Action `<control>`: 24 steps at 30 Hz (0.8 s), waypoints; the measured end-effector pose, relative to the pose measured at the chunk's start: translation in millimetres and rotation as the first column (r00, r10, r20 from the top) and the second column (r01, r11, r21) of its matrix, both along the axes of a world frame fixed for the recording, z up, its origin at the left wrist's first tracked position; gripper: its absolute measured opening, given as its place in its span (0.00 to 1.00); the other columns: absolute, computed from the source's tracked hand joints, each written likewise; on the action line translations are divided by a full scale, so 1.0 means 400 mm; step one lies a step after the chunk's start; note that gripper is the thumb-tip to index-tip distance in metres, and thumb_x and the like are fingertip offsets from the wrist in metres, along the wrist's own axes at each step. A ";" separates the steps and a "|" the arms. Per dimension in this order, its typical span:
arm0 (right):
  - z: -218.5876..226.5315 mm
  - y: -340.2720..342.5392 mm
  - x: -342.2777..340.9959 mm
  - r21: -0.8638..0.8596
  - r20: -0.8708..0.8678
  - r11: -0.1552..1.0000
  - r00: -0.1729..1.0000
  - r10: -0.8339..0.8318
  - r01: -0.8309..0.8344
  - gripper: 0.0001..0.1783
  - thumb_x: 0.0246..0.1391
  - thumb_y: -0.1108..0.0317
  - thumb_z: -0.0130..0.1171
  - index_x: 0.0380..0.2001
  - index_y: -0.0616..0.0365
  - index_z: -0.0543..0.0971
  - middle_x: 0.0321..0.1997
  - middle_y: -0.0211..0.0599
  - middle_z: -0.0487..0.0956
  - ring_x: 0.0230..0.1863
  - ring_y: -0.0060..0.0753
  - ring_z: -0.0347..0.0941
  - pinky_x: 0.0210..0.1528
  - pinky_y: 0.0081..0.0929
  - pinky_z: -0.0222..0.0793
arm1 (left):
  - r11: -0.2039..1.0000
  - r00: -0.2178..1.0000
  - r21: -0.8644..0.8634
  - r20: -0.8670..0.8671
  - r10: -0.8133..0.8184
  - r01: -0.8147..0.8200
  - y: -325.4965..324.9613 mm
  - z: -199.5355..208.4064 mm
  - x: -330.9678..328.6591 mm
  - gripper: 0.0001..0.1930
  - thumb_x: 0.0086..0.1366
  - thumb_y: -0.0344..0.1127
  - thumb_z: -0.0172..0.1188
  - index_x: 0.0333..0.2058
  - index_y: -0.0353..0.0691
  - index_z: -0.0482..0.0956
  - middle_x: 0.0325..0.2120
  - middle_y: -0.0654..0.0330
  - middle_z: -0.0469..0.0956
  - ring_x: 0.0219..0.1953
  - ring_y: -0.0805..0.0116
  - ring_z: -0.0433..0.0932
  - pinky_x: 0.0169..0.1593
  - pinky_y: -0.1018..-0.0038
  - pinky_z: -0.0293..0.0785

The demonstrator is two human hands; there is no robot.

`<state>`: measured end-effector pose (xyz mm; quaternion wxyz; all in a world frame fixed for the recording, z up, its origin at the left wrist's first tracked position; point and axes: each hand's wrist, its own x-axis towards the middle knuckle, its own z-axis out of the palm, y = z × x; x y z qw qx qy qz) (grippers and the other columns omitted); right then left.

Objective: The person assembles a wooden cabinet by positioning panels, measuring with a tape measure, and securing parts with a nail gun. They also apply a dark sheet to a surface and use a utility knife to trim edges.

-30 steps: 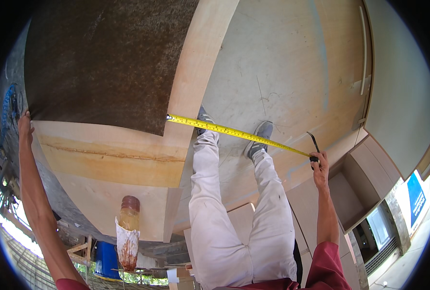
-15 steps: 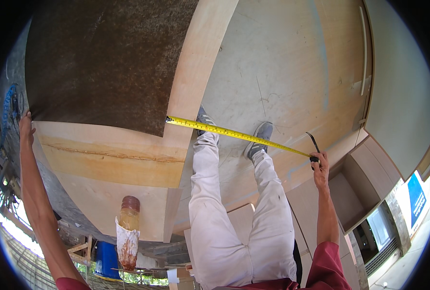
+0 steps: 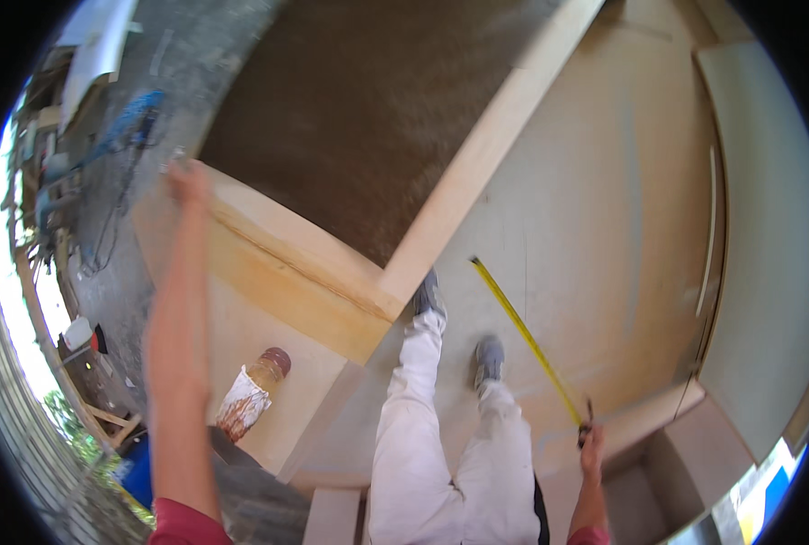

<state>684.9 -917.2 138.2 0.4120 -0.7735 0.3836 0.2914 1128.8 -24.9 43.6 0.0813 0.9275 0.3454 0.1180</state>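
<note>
"Head view: where was the tape [image 3: 529, 338]?"

"Right of the sheet [image 3: 368, 127], in the right hand [image 3: 591, 451]. Blade out, slanting up and left over the floor [image 3: 586, 227]. Free end looked apart from the board [image 3: 497, 136]."

"Right hand's hold?"

"Fingers curled closed round the case, blade running out past them."

"And the left hand [image 3: 189, 182]?"

"Arm stretched out, at the sheet's left corner. Badly blurred. Could not tell how far open it was, nor whether it pinched the sheet, the board or nothing."

"How would the tape have handled?"

"Light, I judged. Case probably hard, good for a full palm grip. Blade thin and springy, straight as seen, but likely to buckle if pushed or bent midway. Edges maybe slick, even sharp. Best holds: the case, or a flat pinch near the free end."

"The sheet?"

"Broad, thin-looking. Guessed it would flex and prove awkward more than heavy, corners apt to chip. Better taken by two edges well apart."

"Anything close by?"

"A bottle [image 3: 263, 375] in a stained white wrap, well apart from both hands. Standing or lying, could not tell."
</note>
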 end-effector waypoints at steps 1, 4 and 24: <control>0.011 -0.035 -0.063 -0.028 0.043 0.997 0.996 0.079 -0.078 0.13 0.61 0.71 0.41 0.46 0.61 0.72 0.38 0.37 0.70 0.31 0.25 0.67 0.33 0.23 0.66 | 0.996 0.999 -0.091 0.046 -0.008 0.012 -0.136 0.047 -0.029 0.34 0.64 0.45 0.51 0.62 0.28 0.53 0.62 0.41 0.55 0.66 0.49 0.53 0.67 0.61 0.49; -0.064 -0.122 -0.242 -0.091 0.180 0.983 0.968 0.176 -0.161 0.13 0.61 0.67 0.41 0.39 0.62 0.72 0.31 0.40 0.71 0.29 0.29 0.68 0.31 0.30 0.65 | 0.985 0.993 -0.125 0.031 -0.115 0.118 -0.419 0.116 -0.185 0.34 0.64 0.39 0.51 0.63 0.30 0.50 0.65 0.43 0.49 0.68 0.50 0.46 0.69 0.60 0.43; -0.013 -0.096 -0.001 -0.370 0.238 0.616 0.570 0.787 -0.695 0.22 0.50 0.54 0.51 0.26 0.67 0.78 0.19 0.49 0.77 0.19 0.47 0.75 0.30 0.42 0.73 | 0.725 0.861 -0.518 -0.463 0.210 -0.455 -1.121 0.369 -2.321 0.12 0.55 0.38 0.54 0.31 0.36 0.80 0.30 0.49 0.80 0.35 0.53 0.78 0.40 0.60 0.74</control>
